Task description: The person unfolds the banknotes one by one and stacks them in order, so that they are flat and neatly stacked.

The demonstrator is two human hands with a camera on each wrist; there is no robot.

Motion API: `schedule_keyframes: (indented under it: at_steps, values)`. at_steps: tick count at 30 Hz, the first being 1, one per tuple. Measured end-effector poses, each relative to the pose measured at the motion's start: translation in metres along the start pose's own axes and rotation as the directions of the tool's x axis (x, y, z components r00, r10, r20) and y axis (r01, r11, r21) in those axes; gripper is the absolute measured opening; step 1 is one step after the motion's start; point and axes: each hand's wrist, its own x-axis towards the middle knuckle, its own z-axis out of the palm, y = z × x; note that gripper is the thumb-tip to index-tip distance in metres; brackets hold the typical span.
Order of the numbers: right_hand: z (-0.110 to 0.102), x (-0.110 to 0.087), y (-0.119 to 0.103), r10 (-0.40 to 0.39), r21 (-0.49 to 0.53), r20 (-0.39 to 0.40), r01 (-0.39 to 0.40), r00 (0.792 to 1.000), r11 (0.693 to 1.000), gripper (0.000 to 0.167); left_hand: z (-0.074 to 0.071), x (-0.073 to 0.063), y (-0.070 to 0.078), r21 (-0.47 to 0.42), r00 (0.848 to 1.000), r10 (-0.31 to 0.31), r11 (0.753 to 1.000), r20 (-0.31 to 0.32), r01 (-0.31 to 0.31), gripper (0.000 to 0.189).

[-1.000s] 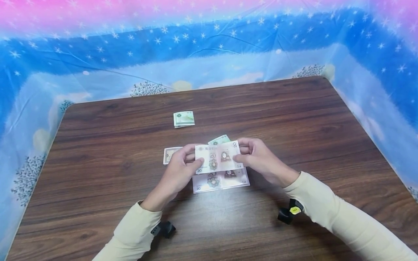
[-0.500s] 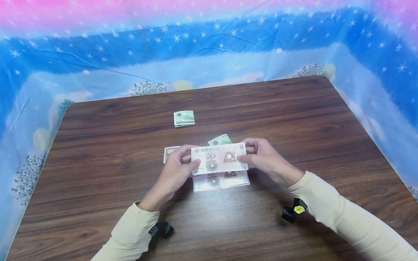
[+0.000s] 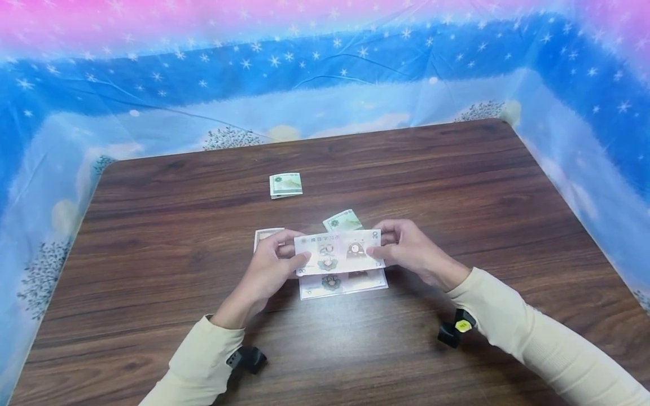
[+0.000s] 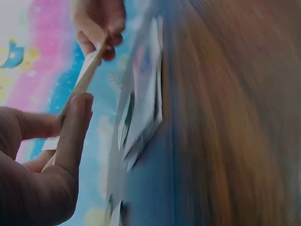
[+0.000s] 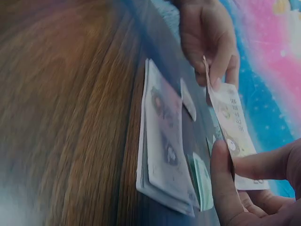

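A pale banknote [image 3: 339,248] printed with 20 is stretched between both hands, above a small stack of matching banknotes [image 3: 320,287] on the table. My left hand [image 3: 266,270] pinches its left end, thumb on the near face and fingers behind. The right hand [image 3: 413,251] pinches the other end the same way. In the right wrist view, the held banknote [image 5: 230,117] stands tilted on edge, apart from the stack [image 5: 164,136]. Behind it a green banknote [image 3: 342,220] shows partly. Another pale banknote [image 3: 264,237] is mostly hidden behind my left hand.
A folded green banknote [image 3: 286,185] lies farther back on the dark wooden table [image 3: 152,242]. A printed cloth [image 3: 304,67] hangs around the table's far and side edges. Black wrist cameras sit below each sleeve, the left one [image 3: 249,359] close above the tabletop.
Both hands have moved slightly apart, and the held banknote now spans wider and flatter between them. It has also come down a little toward me, covering more of the stack.
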Motion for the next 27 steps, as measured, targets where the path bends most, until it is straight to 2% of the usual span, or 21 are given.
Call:
schedule_keyframes:
  at_steps: [2, 3, 5, 7, 9, 14, 18, 23, 27]
  values:
    - [0.000, 0.000, 0.001, -0.004, -0.051, -0.011, 0.003, 1.000, 0.999, 0.027, -0.001, -0.001, -0.001, 0.136, 0.999, 0.043, 0.990, -0.013, -0.041, 0.033]
    - [-0.001, 0.000, 0.001, -0.009, -0.080, -0.016, 0.007, 1.000, 0.997, 0.027, -0.002, -0.002, -0.001, 0.217, 0.998, 0.068, 0.974, -0.014, -0.063, 0.034]
    - [-0.001, 0.000, 0.003, -0.025, -0.120, -0.014, 0.023, 1.000, 0.993, 0.027, -0.003, -0.003, -0.001, 0.368, 0.994, 0.113, 0.924, 0.000, -0.105, 0.037]
    - [-0.001, 0.000, 0.005, -0.053, -0.166, -0.004, 0.051, 0.999, 0.985, 0.025, -0.003, -0.005, -0.001, 0.464, 0.991, 0.129, 0.877, 0.026, -0.126, 0.041]
    - [-0.001, 0.001, 0.007, -0.091, -0.221, 0.012, 0.092, 0.996, 0.971, 0.022, -0.003, -0.006, 0.000, 0.513, 0.991, 0.121, 0.848, 0.061, -0.135, 0.043]
    - [-0.002, 0.001, 0.012, -0.157, -0.349, 0.036, 0.160, 0.987, 0.923, 0.019, 0.002, -0.008, 0.001, 0.586, 0.989, 0.101, 0.797, 0.108, -0.146, 0.045]
    - [-0.002, 0.002, 0.014, -0.160, -0.397, 0.046, 0.165, 0.986, 0.903, 0.022, 0.004, -0.007, 0.001, 0.645, 0.988, 0.109, 0.748, 0.114, -0.157, 0.045]
    - [-0.001, 0.002, 0.015, -0.146, -0.462, 0.053, 0.154, 0.988, 0.873, 0.028, 0.005, -0.005, -0.002, 0.720, 0.983, 0.147, 0.670, 0.113, -0.183, 0.042]
    - [0.000, 0.002, 0.016, -0.144, -0.544, 0.045, 0.145, 0.989, 0.826, 0.035, 0.006, -0.005, -0.002, 0.758, 0.982, 0.161, 0.628, 0.097, -0.177, 0.042]
